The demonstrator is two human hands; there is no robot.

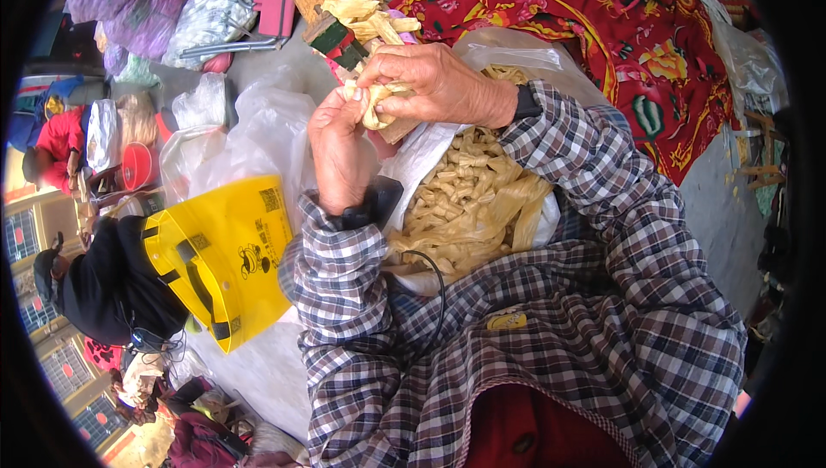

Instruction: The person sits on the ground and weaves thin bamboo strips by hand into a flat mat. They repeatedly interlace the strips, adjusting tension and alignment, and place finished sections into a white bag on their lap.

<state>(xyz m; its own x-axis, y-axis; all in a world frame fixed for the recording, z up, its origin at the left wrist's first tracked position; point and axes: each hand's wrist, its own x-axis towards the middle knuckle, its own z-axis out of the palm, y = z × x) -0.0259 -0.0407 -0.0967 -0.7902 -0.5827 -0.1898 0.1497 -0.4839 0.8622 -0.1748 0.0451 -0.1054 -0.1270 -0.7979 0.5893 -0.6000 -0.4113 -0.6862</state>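
Your left hand and right hand pinch a pale-yellow strip, apparently mid-fold; tightening would call for firm fingertips.

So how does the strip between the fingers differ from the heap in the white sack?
The strip is pinched by the left hand and right hand; the heap lies in the white sack. The strip is one small piece; the heap holds many. The strip looks paler, the heap more tan. Both are yellowish.

strip: pale yellow | cloth: red, floral | bag: yellow | jacket: checked, dark-and-white
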